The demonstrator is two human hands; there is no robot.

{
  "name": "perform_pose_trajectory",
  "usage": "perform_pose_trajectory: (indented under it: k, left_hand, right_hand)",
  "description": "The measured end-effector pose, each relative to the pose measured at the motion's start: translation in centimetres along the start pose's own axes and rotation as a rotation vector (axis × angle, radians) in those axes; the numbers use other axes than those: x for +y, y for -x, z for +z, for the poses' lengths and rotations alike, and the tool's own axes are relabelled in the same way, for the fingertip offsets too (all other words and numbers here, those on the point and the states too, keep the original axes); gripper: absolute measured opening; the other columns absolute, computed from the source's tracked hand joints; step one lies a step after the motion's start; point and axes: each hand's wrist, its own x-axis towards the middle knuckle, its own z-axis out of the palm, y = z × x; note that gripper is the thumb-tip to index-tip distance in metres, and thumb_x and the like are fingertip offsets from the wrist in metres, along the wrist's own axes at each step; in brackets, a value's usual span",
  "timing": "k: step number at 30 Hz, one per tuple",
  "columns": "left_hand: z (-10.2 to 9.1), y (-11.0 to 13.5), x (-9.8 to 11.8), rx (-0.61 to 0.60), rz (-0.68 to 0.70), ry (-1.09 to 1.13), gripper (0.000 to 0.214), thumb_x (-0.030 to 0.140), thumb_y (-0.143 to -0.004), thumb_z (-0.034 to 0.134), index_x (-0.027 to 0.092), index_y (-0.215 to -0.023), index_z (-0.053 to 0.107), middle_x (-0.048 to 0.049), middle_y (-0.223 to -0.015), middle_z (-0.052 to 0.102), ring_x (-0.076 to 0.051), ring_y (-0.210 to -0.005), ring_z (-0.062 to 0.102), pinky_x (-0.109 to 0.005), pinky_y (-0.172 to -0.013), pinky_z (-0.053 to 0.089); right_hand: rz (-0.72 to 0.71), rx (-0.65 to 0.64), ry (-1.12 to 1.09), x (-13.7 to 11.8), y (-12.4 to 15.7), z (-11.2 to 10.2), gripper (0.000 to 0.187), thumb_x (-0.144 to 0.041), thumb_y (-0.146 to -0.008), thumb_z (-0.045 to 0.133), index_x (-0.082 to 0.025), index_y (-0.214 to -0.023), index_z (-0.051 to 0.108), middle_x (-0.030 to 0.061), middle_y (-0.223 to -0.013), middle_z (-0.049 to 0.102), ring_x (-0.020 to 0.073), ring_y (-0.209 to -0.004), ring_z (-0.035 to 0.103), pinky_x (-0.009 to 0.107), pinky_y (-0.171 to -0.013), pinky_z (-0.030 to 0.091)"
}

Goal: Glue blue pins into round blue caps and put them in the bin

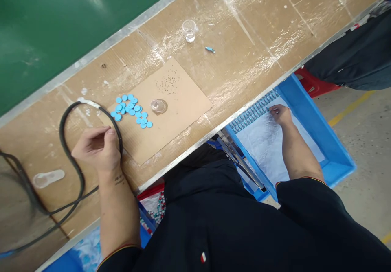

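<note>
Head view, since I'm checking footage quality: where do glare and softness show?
Head view: glare whitens patches of the brown table, some near the clear cup; a pale streak marks the green surface; the lower-left corner looks soft; the blue discs read clearly.

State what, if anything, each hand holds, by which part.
Cannot be told: the left hand is curled with nothing visible in it; the right hand is beside blue parts, its grip unclear.
</note>
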Motion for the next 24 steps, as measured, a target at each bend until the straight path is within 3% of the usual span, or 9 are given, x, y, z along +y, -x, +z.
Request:
perform_pose_trajectory:
  k: [6, 10, 15, 20, 24]
  left_hand:
    - [-0.3, 0.1, -0.5, -0.042, 0.017, 0.012, 0.029, 0.049, -0.054, 0.074, 0.022, -0.062, 0.067, 0.0022, -0.053, 0.063, -0.013, -0.051, 0.051, -0.027, -0.056, 0.039]
    - [-0.3, 0.1, 0.0, -0.055, -0.01, -0.045, 0.031, 0.052, -0.055, 0.07, 0.022, -0.061, 0.064, 0.0017, -0.055, 0.063, -0.013, -0.054, 0.05, -0.028, -0.057, 0.04]
    - [-0.4, 0.1, -0.4, -0.08, -0.016, -0.039, 0.035, 0.056, -0.057, 0.073, 0.022, -0.062, 0.064, 0.0023, -0.055, 0.063, -0.013, -0.054, 0.051, -0.028, -0.057, 0.04]
    - [-0.4, 0.3, -1.0, -0.056, 0.081, 0.027, 0.039, 0.059, -0.064, 0.079, 0.021, -0.066, 0.07, 0.0014, -0.059, 0.067, -0.013, -0.053, 0.054, -0.028, -0.056, 0.041]
    - [-1.0, 0.4, -0.1, -0.212, 0.248, -0.027, 0.025, 0.046, -0.076, 0.077, 0.023, -0.07, 0.072, 0.0021, -0.06, 0.068, -0.013, -0.051, 0.053, -0.028, -0.054, 0.038]
  right_hand:
    - [0.002, 0.006, -0.015, -0.8, 0.1, -0.1, 0.016, -0.016, -0.075, 0.061, -0.018, -0.083, 0.075, 0.0124, -0.097, 0.079, 0.0245, -0.081, 0.071, 0.045, -0.098, 0.057]
    - [-0.019, 0.023, -0.053, -1.4, 0.2, -0.1, 0.008, -0.021, -0.083, 0.066, -0.019, -0.078, 0.071, 0.0097, -0.088, 0.077, 0.0234, -0.078, 0.069, 0.045, -0.098, 0.057]
    - [-0.12, 0.057, -0.147, -1.6, 1.0, -0.5, 0.028, -0.043, -0.1, 0.072, -0.016, -0.092, 0.069, 0.0007, -0.087, 0.07, 0.0142, -0.078, 0.066, 0.037, -0.085, 0.06]
    - [-0.275, 0.153, -0.272, -1.8, 2.9, -0.7, 0.032, -0.047, -0.103, 0.069, -0.016, -0.109, 0.069, 0.0019, -0.098, 0.07, 0.0122, -0.08, 0.067, 0.03, -0.075, 0.061]
    - [-0.344, 0.312, -0.321, -2.8, 4.1, -1.3, 0.031, -0.047, -0.104, 0.068, -0.016, -0.108, 0.068, 0.0003, -0.094, 0.068, 0.0098, -0.074, 0.062, 0.025, -0.068, 0.057]
